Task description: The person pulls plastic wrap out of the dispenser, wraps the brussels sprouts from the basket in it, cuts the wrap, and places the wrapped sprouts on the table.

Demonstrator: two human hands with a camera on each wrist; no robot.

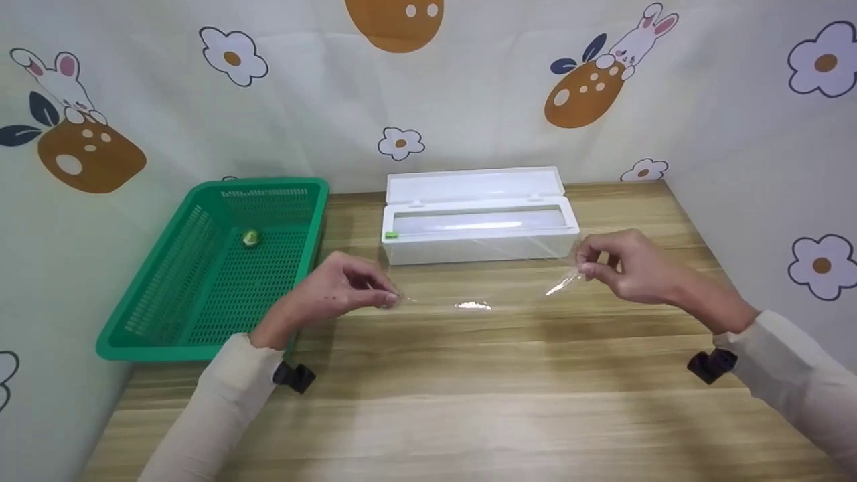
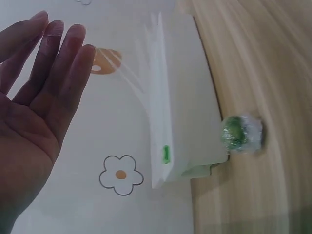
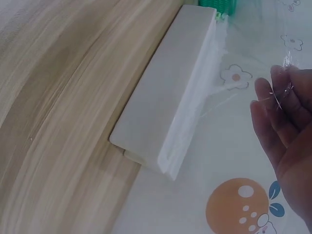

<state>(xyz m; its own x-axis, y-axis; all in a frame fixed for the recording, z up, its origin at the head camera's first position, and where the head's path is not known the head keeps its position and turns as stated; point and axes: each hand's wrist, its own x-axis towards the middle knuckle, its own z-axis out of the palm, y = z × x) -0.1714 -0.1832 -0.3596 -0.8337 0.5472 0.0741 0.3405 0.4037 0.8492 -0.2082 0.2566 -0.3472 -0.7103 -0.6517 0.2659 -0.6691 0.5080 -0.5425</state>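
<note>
Between my hands stretches a sheet of clear plastic wrap [image 1: 473, 306], drawn out from a white wrap dispenser [image 1: 482, 250] with its lid raised. My left hand [image 1: 345, 288] pinches the sheet's left corner between thumb and fingers. At the right corner, where the film is bunched, my right hand [image 1: 626, 264] holds it the same way. Both hands are in front of the dispenser, above the table. In the left wrist view a small green item in clear wrap [image 2: 235, 133] lies beside the dispenser's left end; the head view hardly shows it, behind my left hand.
A green slotted plastic basket [image 1: 311, 258] stands at the left, with one small pale-green round item [image 1: 251, 238] inside. The dispenser's green slider [image 1: 392, 235] sits at its left end. Behind the wooden table [image 1: 469, 402] hangs a patterned cloth [image 1: 482, 87].
</note>
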